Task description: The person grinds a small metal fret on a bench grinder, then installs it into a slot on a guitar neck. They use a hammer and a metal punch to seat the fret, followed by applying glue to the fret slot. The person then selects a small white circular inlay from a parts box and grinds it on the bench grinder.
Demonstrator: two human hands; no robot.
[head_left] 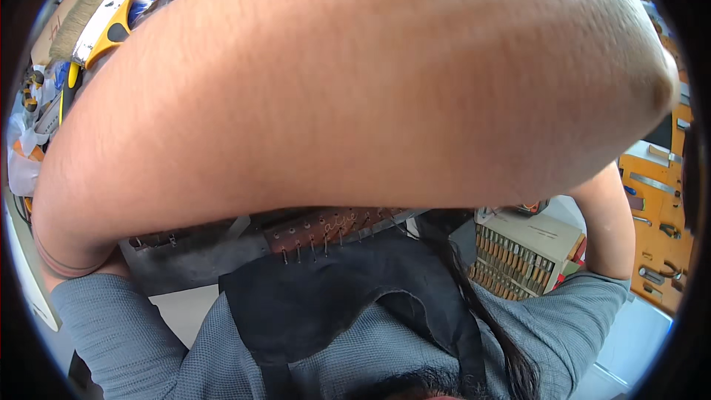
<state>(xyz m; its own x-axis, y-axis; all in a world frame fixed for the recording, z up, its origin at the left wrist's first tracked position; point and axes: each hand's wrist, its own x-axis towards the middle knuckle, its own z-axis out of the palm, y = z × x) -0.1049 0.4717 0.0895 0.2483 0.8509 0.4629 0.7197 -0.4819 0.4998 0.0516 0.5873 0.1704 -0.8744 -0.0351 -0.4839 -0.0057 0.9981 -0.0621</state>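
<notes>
My bare left forearm (333, 104) stretches across most of the view, very close, from the left side toward the upper right. My left hand is out of sight. On the right, part of my right arm (611, 230) rises from a rolled grey sleeve and passes behind the left forearm, so my right hand is hidden too. Whether either hand holds anything does not show. Below the forearm lies a brown leather strip (333, 230) with a row of small metal pins or hooks along its edge. It sits just above my dark apron (318, 304).
A wide flat brush (100, 18) with a yellow and black handle lies among bagged items at the upper left. A pale rack of wood-handled tools (511, 259) stands right of the apron. Pliers and other hand tools cover an orange-brown board (644, 207) at the far right.
</notes>
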